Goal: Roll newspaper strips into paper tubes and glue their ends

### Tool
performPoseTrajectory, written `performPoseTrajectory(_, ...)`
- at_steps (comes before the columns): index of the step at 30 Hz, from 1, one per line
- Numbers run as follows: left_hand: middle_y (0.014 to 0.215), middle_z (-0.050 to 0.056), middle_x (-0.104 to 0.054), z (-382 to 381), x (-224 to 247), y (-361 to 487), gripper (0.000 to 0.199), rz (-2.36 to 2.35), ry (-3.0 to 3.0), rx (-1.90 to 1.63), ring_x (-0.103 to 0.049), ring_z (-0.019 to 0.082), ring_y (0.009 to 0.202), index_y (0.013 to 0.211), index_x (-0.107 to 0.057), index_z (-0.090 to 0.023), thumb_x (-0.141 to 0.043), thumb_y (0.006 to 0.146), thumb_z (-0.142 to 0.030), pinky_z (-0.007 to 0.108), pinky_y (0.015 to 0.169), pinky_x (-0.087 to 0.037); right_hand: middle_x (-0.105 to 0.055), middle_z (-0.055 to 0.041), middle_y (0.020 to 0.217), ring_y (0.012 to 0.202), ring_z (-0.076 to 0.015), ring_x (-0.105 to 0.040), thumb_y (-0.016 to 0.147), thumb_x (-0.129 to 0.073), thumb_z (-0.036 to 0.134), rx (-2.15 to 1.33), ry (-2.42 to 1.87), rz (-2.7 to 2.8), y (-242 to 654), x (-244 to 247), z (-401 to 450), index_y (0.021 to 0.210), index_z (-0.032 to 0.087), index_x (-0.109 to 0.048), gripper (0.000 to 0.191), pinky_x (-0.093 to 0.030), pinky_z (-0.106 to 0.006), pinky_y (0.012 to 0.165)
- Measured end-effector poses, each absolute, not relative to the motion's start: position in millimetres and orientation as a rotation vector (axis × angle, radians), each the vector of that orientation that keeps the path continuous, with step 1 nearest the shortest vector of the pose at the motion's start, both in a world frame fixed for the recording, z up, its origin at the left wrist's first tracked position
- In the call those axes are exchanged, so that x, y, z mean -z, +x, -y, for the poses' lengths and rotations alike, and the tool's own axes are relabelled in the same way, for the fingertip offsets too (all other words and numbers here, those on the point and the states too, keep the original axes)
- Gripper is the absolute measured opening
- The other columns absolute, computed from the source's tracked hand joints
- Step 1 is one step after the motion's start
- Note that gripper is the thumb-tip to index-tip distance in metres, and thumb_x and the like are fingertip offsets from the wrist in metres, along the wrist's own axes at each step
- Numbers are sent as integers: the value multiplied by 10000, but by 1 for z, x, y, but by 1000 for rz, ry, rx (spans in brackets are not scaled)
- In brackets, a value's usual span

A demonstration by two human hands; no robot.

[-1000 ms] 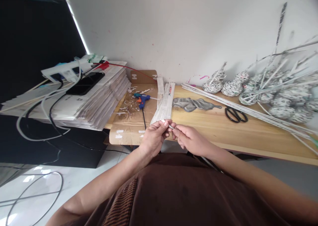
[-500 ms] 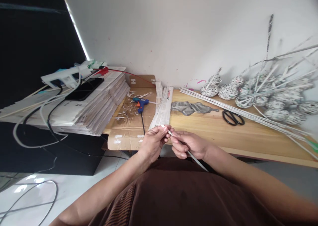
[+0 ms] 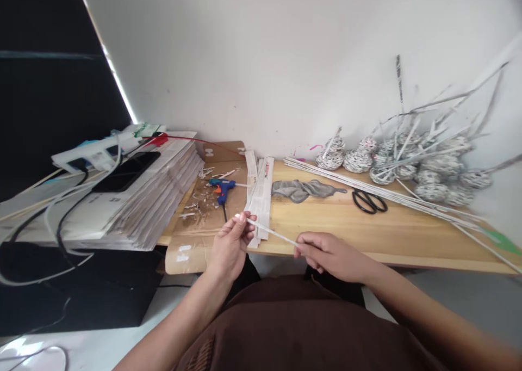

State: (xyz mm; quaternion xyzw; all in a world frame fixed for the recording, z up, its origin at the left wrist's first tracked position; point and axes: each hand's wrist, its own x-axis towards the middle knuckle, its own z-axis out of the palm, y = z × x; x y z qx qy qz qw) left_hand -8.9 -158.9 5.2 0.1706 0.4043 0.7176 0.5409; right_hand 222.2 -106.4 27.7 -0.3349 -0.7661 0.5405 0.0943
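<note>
A thin rolled paper stick [image 3: 272, 231] runs between my two hands, over the front edge of the table. My left hand [image 3: 233, 239] pinches its left end between thumb and fingers. My right hand [image 3: 328, 254] is closed round the stick farther right, and the part inside that fist is hidden. Just beyond my left hand lie flat newspaper strips [image 3: 264, 197]. A blue glue gun [image 3: 223, 189] rests on a brown cardboard sheet [image 3: 190, 258] to the left of the strips.
A grey cloth [image 3: 304, 190], black scissors [image 3: 369, 201] and long paper sticks [image 3: 346, 176] lie on the wooden table [image 3: 318, 218]. Several woven paper shapes [image 3: 356, 160] stand against the wall. At left, a paper stack [image 3: 159, 208] bears a phone [image 3: 126, 171], a power strip [image 3: 98, 150] and cables.
My hands have moved apart, the right one sliding away to the right, so a longer stretch of the paper stick shows between them. The view has tilted up and shifted right.
</note>
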Motion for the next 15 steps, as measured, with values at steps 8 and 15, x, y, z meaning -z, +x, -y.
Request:
performPoseTrajectory(8, 768, 35, -620, 144, -4, -27, 80, -988, 318, -1780, -576, 65, 620, 853, -660, -126, -669, 785, -86, 126, 541, -501, -710, -39, 878, 796, -200, -625, 935, -462, 403, -847, -1139, 2439, 279, -27, 78, 914, 231, -706, 300, -433, -297, 725)
performPoseTrajectory(15, 681, -11, -563, 150, 10, -39, 254, -1098, 364, -1744, -528, 70, 587, 931, -674, -152, -776, 716, -240, 135, 480, -439, -687, -126, 938, 864, -232, -619, 899, -389, 170, -89, -1418, 2346, 293, -11, -15, 1119, 152, -703, 384, -434, -305, 781)
